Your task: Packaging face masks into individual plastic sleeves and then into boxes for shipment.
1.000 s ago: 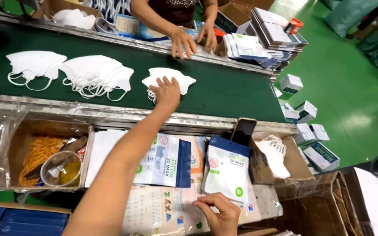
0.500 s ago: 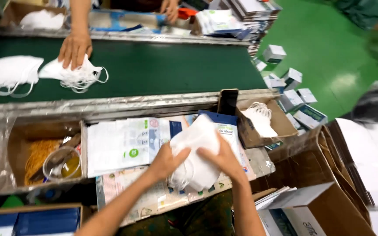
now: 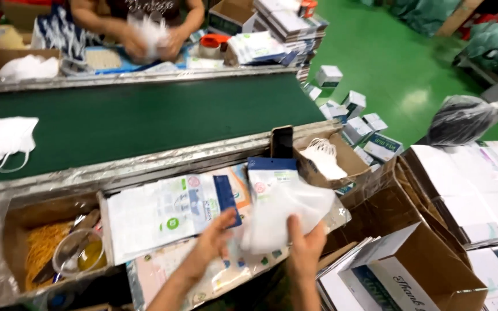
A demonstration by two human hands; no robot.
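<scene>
hands: right hand (image 3: 305, 249) grips white mask (image 3: 283, 216) | left hand (image 3: 214, 245) touches it

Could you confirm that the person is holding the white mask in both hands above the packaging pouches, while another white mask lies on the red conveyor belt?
Not quite: the head view shows the conveyor belt is dark green, not red. The rest stands.
</scene>
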